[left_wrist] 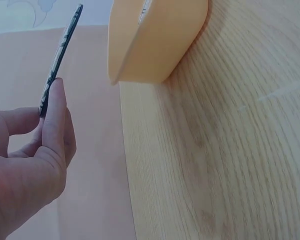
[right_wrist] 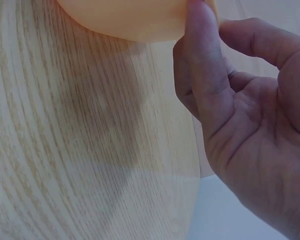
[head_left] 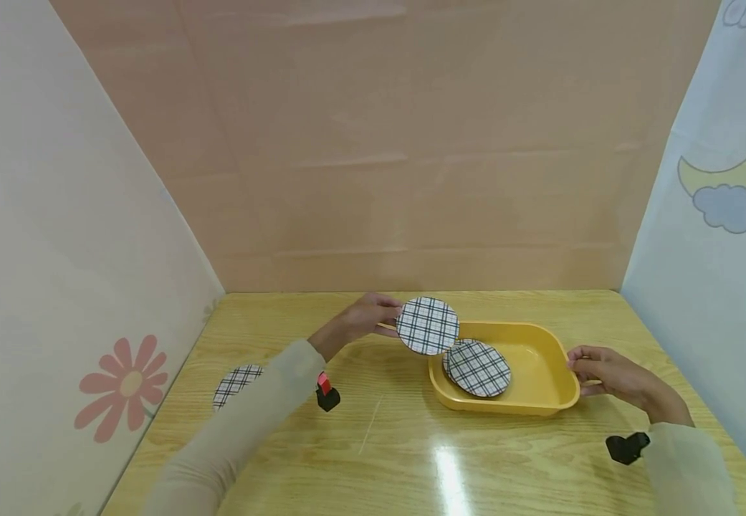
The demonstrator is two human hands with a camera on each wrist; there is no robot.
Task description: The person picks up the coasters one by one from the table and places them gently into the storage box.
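My left hand pinches a round plaid coaster by its left edge and holds it in the air over the left end of a yellow tray. In the left wrist view that coaster shows edge-on between my thumb and fingers, with the tray behind it. Another plaid coaster lies inside the tray, leaning on its left wall. My right hand grips the tray's right handle; the right wrist view shows the thumb pressed on the tray's rim.
A third plaid coaster lies on the wooden table at the left, partly behind my left sleeve. Paper walls close in the table on the left, back and right.
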